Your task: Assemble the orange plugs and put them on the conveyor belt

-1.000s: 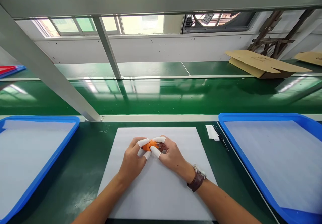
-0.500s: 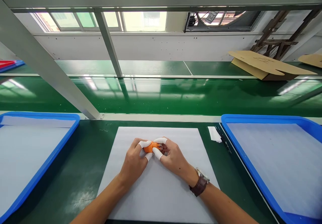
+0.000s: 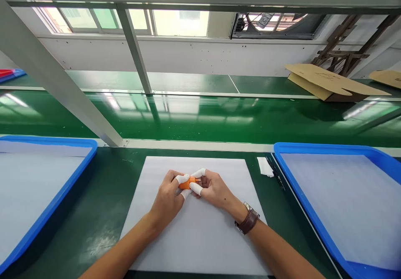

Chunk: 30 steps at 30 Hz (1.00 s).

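Observation:
Between my two hands is a small orange plug point(image 3: 187, 184) with metal pins pointing right, held above a white sheet point(image 3: 194, 245). My left hand point(image 3: 168, 193) grips its left end between thumb and fingers. My right hand point(image 3: 214, 189) pinches the right end near the pins, thumb below and index finger above. White finger cots cover thumb and index finger on both hands, and a brown-strapped watch point(image 3: 248, 220) is on my right wrist. Parts of the plug are hidden behind the fingertips.
Blue trays lined with white paper flank the sheet, a left tray point(image 3: 89, 153) and a right tray point(image 3: 300, 148). A small white paper piece point(image 3: 265, 166) and dark thin sticks point(image 3: 277, 173) lie by the right tray. Cardboard point(image 3: 332, 78) rests beyond the green belt point(image 3: 200, 120).
The right hand's fingers have shifted slightly around the plug, with a fingertip now showing below it. The whole view has moved a little; the plug stays between both hands.

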Available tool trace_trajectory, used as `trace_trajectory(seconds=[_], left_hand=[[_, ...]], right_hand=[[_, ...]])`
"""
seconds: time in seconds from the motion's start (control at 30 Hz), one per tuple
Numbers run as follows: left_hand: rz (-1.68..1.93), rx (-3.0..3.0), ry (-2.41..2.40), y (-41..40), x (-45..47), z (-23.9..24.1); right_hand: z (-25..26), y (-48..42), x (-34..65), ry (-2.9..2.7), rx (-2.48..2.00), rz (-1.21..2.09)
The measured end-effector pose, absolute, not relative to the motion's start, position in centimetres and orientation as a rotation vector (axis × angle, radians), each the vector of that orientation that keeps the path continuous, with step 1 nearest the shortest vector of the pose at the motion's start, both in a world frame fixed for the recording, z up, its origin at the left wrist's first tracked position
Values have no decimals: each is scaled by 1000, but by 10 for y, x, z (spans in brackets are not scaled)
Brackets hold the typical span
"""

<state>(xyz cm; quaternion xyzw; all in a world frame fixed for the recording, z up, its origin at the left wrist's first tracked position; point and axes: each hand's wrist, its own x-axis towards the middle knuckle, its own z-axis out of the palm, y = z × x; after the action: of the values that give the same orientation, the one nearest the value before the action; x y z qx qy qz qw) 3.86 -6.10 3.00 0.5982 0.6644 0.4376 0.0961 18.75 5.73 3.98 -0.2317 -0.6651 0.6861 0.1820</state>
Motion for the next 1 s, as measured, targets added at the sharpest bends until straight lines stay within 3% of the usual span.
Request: trace_trajectory(seconds=[0.3,0.83,1.0], left_hand=[[1444,1452,1724,-58,33,37],[1310,1806,2079,-62,34,37],[1312,1816,2049,-64,34,37]], right_hand=[[46,61,190,-1716,-637,1971],[41,53,189,-1949,-499,1477],[38,52,187,-1880,-565,1547]])
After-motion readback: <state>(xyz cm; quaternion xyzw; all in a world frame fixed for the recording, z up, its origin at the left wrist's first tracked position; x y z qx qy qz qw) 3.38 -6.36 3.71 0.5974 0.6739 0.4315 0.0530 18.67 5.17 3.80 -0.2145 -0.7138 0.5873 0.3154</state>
